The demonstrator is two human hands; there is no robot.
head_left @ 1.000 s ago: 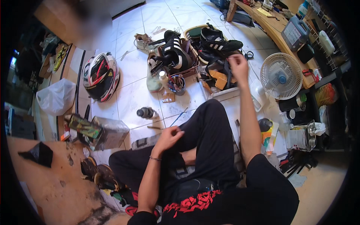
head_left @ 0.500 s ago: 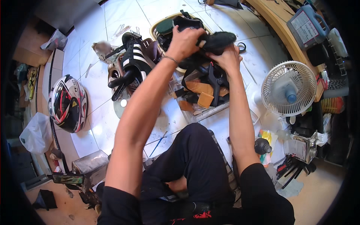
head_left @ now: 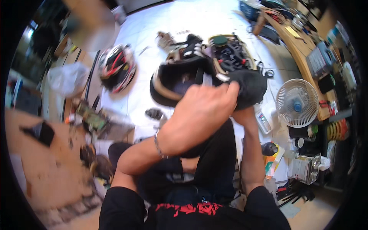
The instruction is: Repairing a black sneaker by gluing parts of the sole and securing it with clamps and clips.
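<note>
A black shoe [head_left: 250,89] with a pale tan strip along its edge is held up in front of me. Its wide opening faces left, and a whitish label shows inside. My left hand [head_left: 203,111] reaches across with fingers closed on the shoe's middle, knuckles toward me. Under the shoe's right end, my right hand [head_left: 242,116] supports it; most of its fingers are hidden behind the black material. Just beyond lies a black shoe with white stripes [head_left: 193,50], partly covered by the held one. A yellowish basket [head_left: 250,57] of black items stands past them.
A motorcycle helmet [head_left: 117,68] and a white plastic bag [head_left: 68,79] are at the left. On the right stand a white fan [head_left: 297,102], a wooden bench [head_left: 303,57] and a dark-capped bottle [head_left: 269,148]. A small dark object [head_left: 154,113] lies on the tiled floor.
The black shoe has come from over the basket toward me, turned so its opening shows. Both hands came nearer with it, and the view has shifted, blurring slightly.
</note>
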